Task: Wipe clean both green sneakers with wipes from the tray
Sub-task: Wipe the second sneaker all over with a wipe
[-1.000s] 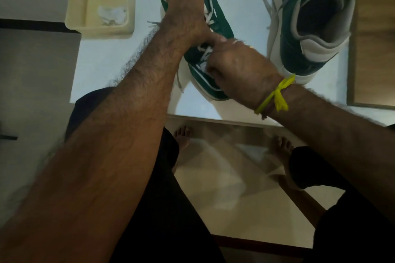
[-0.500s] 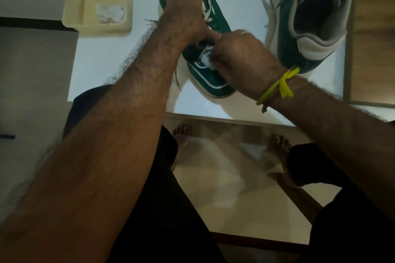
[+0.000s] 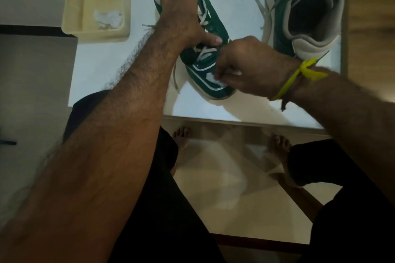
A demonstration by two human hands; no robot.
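We steady the near sneaker (image 3: 205,57) on the worktop (image 3: 235,6) with our left hand (image 3: 181,15) gripping its collar while our right hand (image 3: 245,66) pinches a wipe (image 3: 213,79) against its toe, leaving, we judge, the far-right sneaker (image 3: 299,6) and tray (image 3: 74,2) for next.

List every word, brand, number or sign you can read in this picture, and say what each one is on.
None: no readable text anywhere in the head view.
Sneaker being wiped: only white stripes and laces, no legible brand.
Second sneaker: grey heel patch, no letters made out.
Tray: plain cream plastic, no label visible.
Wipe in the right hand: plain white.
Yellow wrist band: no print visible.
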